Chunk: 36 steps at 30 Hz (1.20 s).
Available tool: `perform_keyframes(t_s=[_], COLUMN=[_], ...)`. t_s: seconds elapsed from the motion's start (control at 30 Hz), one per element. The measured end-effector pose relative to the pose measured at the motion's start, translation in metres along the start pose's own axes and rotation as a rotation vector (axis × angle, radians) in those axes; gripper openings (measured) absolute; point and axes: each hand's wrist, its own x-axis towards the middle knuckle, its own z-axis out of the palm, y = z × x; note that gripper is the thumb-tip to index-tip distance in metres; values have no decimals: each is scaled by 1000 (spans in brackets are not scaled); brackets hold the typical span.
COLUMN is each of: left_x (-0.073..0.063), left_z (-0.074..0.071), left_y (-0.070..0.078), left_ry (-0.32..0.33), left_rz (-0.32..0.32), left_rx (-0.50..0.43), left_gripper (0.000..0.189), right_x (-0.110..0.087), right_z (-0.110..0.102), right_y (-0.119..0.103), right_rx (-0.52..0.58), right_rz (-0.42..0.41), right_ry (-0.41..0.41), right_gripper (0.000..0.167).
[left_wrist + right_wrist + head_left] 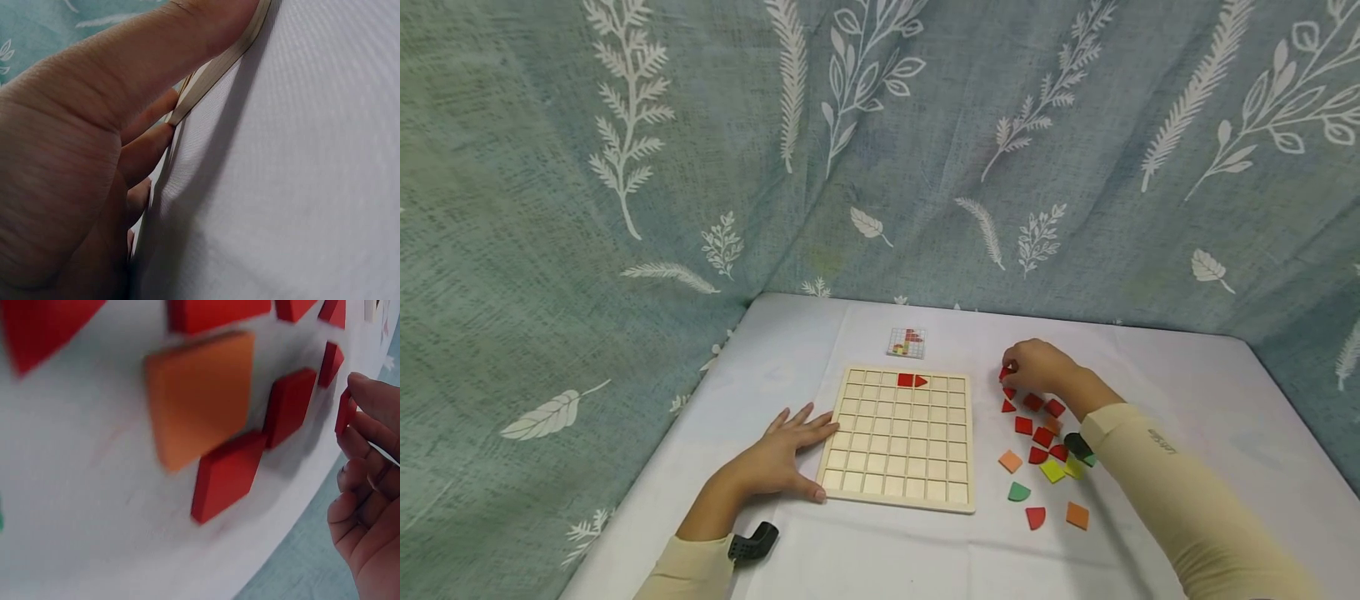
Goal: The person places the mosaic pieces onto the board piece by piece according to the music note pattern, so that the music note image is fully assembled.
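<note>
A wooden grid board [880, 502] lies on the white table, with a red square tile [906, 380] and a red triangle tile [921, 381] side by side in its top row. My left hand [775, 457] rests at the board's left edge, fingers spread, thumb by the lower left corner. In the left wrist view the thumb and fingers touch the board's rim [215, 78]. To the right of the board, my right hand [1043, 367] pinches a small red tile [345, 412] between thumb and fingers; its full shape is partly covered. Red squares [1023, 425] and red triangles [1008, 406] lie just below this hand.
A small pattern card [907, 343] lies behind the board. Several loose tiles are scattered on the right: an orange square [1077, 515], a green quarter-circle [1018, 492], a red quarter-circle [1035, 517] and a yellow square [1052, 472]. A patterned curtain [925, 167] hangs behind the table.
</note>
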Motion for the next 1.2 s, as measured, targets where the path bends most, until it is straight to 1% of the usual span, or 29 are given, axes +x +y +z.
perform_keyframes(t_s=[0.23,0.37,0.53,0.67,0.97,1.2], left_x=[0,0,0,0,1,1], left_z=[1,0,0,1,1,0], left_y=[-2,-2,-1,-1,0,0], left_ry=[3,-2,-3,-2,5,8], left_rz=[3,0,-8,-7,-17,-12], left_rx=[-2,-9,-8,-9,-22,-10], left_gripper=[119,119,119,118,119,119], right_x=[6,7,10,12,18,20], right_z=[3,2,0,0,10,16], right_y=[-17,-26,-34,-39,-56,-70], right_rx=[-31,-37,-51,-55,-44,-43], right_rz=[-59,-90,-140,-185,-205,-242], right_ry=[-4,11,31,25,25,54], right_gripper=[30,29,25,23,24,20])
